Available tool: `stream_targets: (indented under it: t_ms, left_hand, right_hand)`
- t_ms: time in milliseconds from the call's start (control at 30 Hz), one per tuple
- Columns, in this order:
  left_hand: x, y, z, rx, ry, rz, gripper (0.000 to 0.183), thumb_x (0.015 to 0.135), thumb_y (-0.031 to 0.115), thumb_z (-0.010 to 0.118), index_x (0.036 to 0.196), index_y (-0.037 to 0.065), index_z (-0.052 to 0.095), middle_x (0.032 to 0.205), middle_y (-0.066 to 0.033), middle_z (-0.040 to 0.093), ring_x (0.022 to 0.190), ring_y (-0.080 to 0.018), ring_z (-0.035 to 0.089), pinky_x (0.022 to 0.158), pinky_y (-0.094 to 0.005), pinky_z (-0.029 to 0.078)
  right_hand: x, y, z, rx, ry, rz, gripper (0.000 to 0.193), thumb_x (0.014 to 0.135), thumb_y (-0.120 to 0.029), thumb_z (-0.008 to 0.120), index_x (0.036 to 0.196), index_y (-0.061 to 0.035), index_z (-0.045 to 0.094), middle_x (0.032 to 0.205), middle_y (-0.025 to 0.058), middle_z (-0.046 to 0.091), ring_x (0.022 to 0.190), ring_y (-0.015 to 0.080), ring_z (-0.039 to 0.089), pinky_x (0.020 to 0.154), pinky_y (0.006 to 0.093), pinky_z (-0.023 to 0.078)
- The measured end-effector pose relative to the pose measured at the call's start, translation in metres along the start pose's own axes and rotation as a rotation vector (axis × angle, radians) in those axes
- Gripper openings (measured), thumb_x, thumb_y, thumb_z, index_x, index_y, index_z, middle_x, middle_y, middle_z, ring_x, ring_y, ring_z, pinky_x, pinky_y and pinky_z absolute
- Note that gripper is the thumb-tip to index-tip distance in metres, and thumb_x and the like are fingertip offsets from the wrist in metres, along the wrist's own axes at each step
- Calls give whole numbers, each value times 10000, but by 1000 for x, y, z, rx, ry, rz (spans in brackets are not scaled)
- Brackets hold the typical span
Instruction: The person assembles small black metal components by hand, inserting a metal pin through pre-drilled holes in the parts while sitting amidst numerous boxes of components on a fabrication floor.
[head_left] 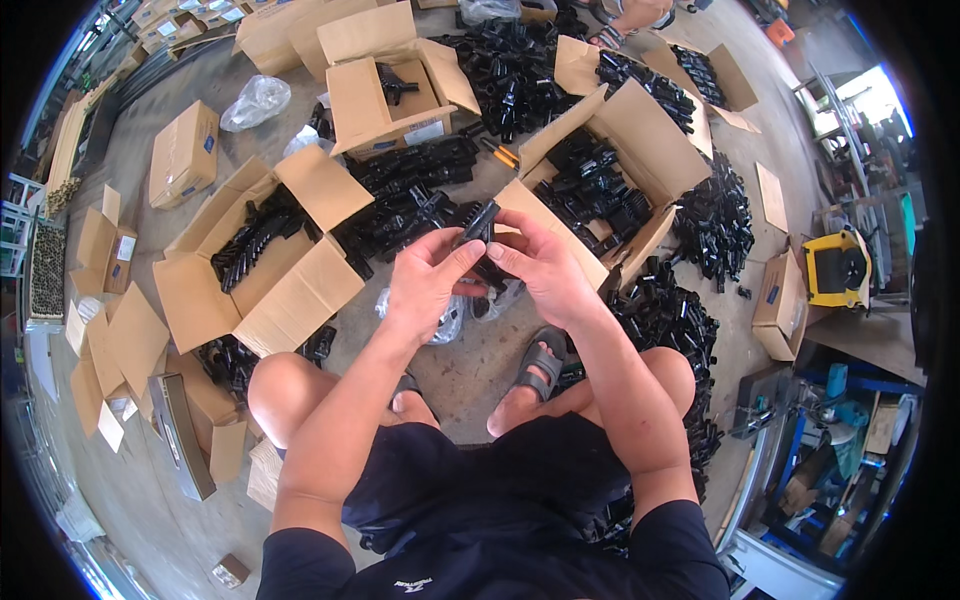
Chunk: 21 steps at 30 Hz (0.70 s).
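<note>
As left hand and right hand grip one black part | centre frame | shared hold apparently steadies it

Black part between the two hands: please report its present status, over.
Left hand and right hand both gripping black part. Part held above floor, open cartons either side. Clear plastic below hands; nothing seems to block them.

A workshop: heaped black parts, open cartons.
</note>
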<state>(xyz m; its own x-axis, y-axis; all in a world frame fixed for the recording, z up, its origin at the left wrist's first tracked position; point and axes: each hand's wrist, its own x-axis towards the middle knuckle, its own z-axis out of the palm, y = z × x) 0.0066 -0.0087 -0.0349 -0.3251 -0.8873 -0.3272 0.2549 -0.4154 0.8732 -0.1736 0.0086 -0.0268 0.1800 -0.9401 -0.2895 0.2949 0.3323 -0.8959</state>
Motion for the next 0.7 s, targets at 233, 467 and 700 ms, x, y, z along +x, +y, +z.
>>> stream_targets:
  t_ms: [233, 467, 700]
  left_hand:
    - [-1, 9, 4, -147, -49, -30, 335, 970, 254, 688, 1183, -2, 641, 1042, -86, 692, 784, -133, 663, 679, -333, 632]
    - [-2, 8, 3, 41, -36, 57, 333, 971, 240, 686, 1197, 0, 637, 1052, -90, 704, 837, -137, 678, 692, -322, 627]
    - [-2, 10, 6, 168, -60, 93, 339, 934, 148, 727, 1218, -15, 639, 986, -62, 719, 859, -107, 674, 698, -283, 605]
  right_hand:
    - [-2, -6, -12, 129, 29, -56, 411, 943, -128, 697, 1305, -49, 518, 1131, 91, 649, 1056, 150, 609, 928, 311, 480]
    - [-7, -18, -1, 168, 111, -185, 445, 937, -40, 675, 1336, -11, 481, 1174, 81, 630, 1050, 133, 606, 943, 287, 483]
    - [-6, -11, 1, -64, 88, -327, 545, 927, -9, 675, 1417, 12, 438, 1235, 67, 578, 1094, 122, 573, 978, 286, 470]
